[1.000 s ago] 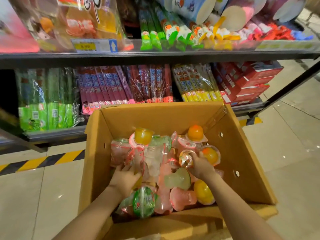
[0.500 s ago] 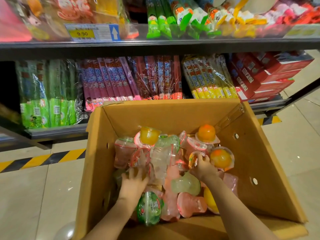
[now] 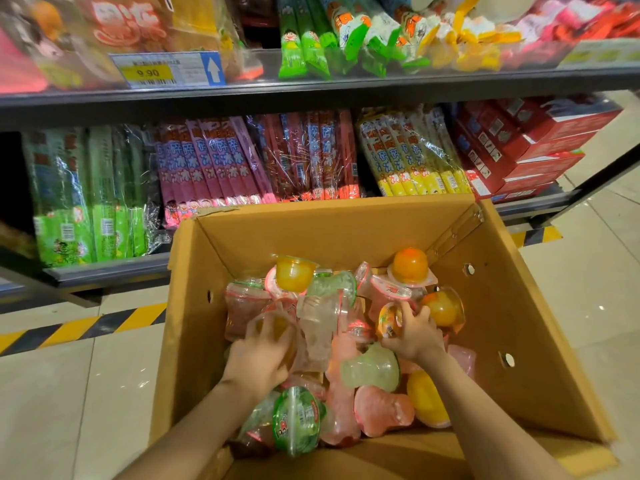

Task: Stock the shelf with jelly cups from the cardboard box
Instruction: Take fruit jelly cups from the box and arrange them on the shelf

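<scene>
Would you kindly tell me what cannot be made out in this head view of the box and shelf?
- Left hand: motion blur hides whether its fingers grip a cup.
- Cardboard box bottom: hidden under the heaped jelly cups.
- Price tag: only 9.90 reads; the rest is too small.
- Top shelf packets: cut off by the upper edge.
- Right hand: holds an orange cup, its label unreadable.

Cardboard box (image 3: 540, 341) open on top, jelly cups (image 3: 372, 368) jammed tight; lower shelf (image 3: 114, 271) packed w/ packets.
</scene>
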